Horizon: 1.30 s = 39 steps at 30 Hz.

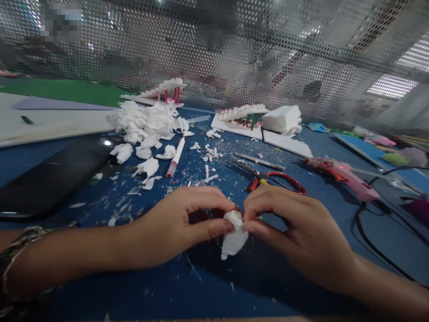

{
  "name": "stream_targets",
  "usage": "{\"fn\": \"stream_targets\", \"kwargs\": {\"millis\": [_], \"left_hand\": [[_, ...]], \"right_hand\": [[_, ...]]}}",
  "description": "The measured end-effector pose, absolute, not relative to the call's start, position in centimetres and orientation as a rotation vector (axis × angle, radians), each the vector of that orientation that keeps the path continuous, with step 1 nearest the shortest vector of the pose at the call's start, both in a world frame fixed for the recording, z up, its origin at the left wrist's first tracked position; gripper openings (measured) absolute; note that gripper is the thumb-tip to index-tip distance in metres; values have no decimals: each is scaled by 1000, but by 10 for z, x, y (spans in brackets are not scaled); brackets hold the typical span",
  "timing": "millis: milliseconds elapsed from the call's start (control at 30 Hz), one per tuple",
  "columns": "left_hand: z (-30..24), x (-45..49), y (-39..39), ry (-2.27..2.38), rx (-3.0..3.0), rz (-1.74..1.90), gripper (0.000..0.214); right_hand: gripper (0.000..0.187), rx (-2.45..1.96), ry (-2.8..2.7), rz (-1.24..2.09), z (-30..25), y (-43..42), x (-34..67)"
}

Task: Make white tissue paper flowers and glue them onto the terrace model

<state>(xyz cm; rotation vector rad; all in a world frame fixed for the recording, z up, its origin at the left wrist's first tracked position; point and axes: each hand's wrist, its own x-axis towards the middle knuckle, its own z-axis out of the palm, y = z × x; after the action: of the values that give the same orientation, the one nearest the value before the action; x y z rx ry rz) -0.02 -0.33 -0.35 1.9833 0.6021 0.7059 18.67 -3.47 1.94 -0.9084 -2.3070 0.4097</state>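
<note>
Between my two hands, above the blue table, is a small piece of white tissue paper (233, 241) with a twisted, rounded top and a loose part hanging below. My left hand (191, 219) pinches its left side between thumb and fingers. From the other side, my right hand (291, 228) pinches the right edge of the same piece. Just beyond the right hand lie red-handled scissors (288, 179) and a pair of metal tweezers (259, 161). A white marker pen (176, 156) rests past the left hand, near a heap of torn white paper (147, 123).
A dark phone (56, 174) lies at left. At right is a pink glue gun (351, 179) with a black cable. Two small white stair models (167, 91) stand at the back, beside a white paper stack (282, 120). A perforated metal screen (187, 53) rises behind.
</note>
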Motion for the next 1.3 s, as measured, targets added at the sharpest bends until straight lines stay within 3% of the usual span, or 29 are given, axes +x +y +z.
{"fn": "stream_targets", "kwargs": {"millis": [600, 833, 1100, 1300], "left_hand": [[-4, 2, -4, 523, 2149, 823, 22], [-6, 2, -6, 615, 2030, 909, 10], [-4, 1, -12, 553, 2104, 928, 24], [-4, 1, -12, 639, 2133, 948, 9]], "right_hand": [[15, -871, -2254, 426, 16, -37, 182], [11, -740, -2283, 346, 13, -36, 183], [15, -826, -2222, 247, 14, -38, 181], [16, -928, -2246, 203, 14, -38, 180]]}}
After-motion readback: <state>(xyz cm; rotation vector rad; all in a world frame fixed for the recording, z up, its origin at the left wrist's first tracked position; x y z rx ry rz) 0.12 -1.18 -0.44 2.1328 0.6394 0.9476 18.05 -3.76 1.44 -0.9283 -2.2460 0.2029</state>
